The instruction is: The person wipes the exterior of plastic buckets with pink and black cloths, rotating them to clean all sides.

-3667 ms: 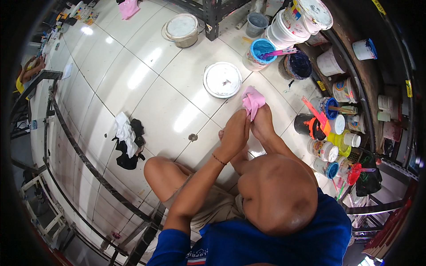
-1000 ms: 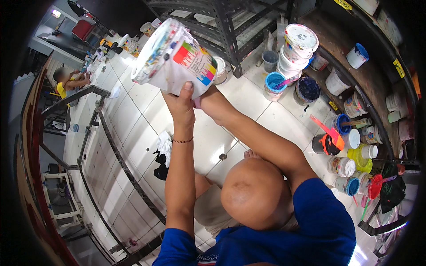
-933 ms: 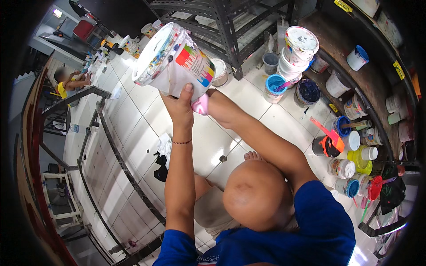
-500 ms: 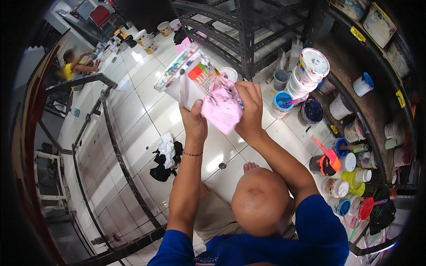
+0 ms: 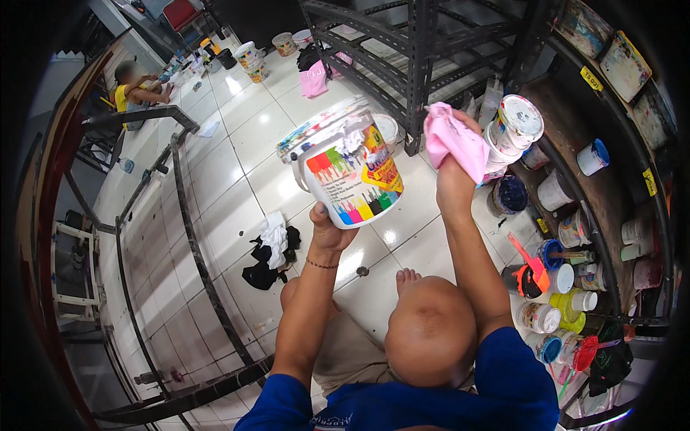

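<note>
A white paint bucket (image 5: 350,172) with a colourful printed label is held up in front of me, slightly tilted. Smears of paint cover its rim and lid area. My left hand (image 5: 332,228) grips it from below at the lower left, the thumb on its side and the other fingers mostly hidden behind it. Off to the right, apart from the bucket, my right hand (image 5: 460,176) clutches a pink cloth (image 5: 454,142) that drapes over the fingers.
Stacked paint tubs (image 5: 519,118) and open paint pots (image 5: 508,196) stand right, beside a shelf of more containers. A black metal rack (image 5: 413,72) rises ahead. White and black rags (image 5: 273,241) lie on the tiles. A person in yellow (image 5: 131,90) sits far left.
My right hand has drawn the pink cloth off the bucket and away to the right. The bucket has turned more upright, its label now facing me, and shifted slightly right.
</note>
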The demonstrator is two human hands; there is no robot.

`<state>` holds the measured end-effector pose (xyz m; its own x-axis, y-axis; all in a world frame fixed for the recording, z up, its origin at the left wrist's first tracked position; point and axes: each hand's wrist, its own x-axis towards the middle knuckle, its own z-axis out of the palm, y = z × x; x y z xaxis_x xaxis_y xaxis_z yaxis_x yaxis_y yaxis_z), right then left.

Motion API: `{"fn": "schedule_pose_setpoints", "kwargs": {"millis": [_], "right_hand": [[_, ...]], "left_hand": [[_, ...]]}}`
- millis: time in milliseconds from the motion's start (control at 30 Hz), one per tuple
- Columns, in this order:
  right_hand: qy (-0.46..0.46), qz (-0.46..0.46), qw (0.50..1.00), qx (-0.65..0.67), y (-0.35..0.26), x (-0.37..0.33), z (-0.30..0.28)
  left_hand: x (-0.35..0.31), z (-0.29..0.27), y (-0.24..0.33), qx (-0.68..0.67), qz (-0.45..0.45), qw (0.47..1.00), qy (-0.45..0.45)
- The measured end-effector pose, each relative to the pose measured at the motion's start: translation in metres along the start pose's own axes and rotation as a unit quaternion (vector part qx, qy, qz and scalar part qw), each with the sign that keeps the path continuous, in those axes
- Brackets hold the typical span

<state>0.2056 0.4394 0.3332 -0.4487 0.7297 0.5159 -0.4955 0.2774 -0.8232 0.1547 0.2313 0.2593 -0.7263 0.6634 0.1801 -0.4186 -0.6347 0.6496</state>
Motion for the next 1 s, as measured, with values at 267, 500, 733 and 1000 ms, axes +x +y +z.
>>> {"fn": "schedule_pose_setpoints", "kwargs": {"millis": [267,500,733,1000], "right_hand": [[-0.212,0.020,0.977,-0.005,-0.005,-0.007,0.002],[-0.330,0.129,0.935,0.018,-0.012,-0.021,-0.018],[-0.281,0.186,0.940,-0.049,-0.004,-0.018,-0.024],[-0.247,0.090,0.957,-0.126,-0.009,0.019,-0.007]], "left_hand": [[-0.001,-0.002,-0.013,-0.012,-0.017,1.000,-0.007],[-0.005,-0.015,-0.011,0.016,-0.013,1.000,0.007],[-0.011,-0.009,-0.015,0.024,-0.054,0.998,-0.001],[-0.010,0.012,-0.007,0.176,-0.024,0.983,0.044]]}}
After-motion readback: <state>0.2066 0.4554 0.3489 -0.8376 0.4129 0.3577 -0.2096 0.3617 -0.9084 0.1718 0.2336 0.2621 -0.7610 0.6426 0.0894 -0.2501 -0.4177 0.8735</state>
